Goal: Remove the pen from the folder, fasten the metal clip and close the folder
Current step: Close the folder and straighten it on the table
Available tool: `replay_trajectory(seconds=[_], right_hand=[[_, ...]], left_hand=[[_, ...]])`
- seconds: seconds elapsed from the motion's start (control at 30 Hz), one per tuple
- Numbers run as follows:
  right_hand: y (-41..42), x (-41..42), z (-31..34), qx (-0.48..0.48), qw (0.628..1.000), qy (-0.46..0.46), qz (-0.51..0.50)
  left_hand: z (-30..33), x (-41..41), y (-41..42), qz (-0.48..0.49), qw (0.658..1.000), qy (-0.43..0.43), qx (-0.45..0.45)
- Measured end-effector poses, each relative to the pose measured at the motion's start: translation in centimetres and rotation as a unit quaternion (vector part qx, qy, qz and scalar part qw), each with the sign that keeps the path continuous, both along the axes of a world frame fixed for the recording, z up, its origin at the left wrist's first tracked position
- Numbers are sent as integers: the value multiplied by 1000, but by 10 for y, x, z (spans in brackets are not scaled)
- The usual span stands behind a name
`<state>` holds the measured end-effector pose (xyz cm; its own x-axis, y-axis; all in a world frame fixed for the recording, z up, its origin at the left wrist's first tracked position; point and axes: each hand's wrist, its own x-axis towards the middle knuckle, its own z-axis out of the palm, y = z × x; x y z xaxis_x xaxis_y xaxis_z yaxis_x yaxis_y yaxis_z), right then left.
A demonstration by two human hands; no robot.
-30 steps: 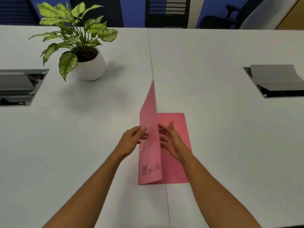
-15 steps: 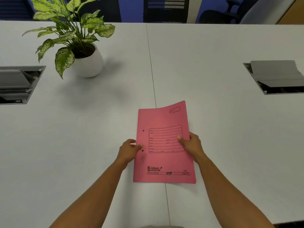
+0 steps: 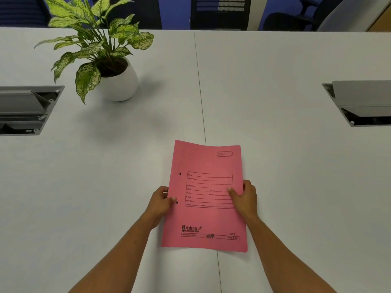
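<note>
Head | flat pink card folder [image 3: 206, 197] closed | left hand [image 3: 161, 203], right hand [image 3: 245, 197] gripping edges

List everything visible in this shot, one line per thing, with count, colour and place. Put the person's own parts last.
folder: 1, pink with dark print, closed, near centre of the table, across the seam
potted plant: 1, green speckled leaves in a white round pot, far left
cable boxes: 2, grey, recessed in the table, one at the left edge, one at the right edge, lids raised
table: 1, white, fills most of the view, seam down the middle
office chairs: dark, behind the far table edge; count unclear
wall: blue, at the back
left hand: 1, gripping the folder's left edge
right hand: 1, gripping the folder's right edge, thumb on the cover
</note>
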<state>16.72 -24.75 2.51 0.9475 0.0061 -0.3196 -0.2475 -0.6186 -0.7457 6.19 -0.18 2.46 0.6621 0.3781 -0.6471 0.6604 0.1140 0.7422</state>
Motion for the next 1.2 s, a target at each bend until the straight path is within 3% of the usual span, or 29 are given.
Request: replay_trajectory(seconds=[0.27, 0.57, 0.73, 0.87, 1.2], right_hand=[[29, 19, 5, 105, 994, 42, -6], [75, 62, 8, 149, 986, 50, 56], [117, 92, 7, 124, 989, 7, 79], [151, 116, 1, 116, 990, -16, 80], [192, 162, -22, -8, 988, -36, 147]], left_hand=[[-1, 5, 30, 40, 995, -60, -64], [6, 47, 83, 125, 988, -86, -25], [7, 89, 116, 133, 987, -76, 40], [8, 127, 144, 98, 983, -57, 142], [-12, 172, 180, 40, 964, -19, 261]])
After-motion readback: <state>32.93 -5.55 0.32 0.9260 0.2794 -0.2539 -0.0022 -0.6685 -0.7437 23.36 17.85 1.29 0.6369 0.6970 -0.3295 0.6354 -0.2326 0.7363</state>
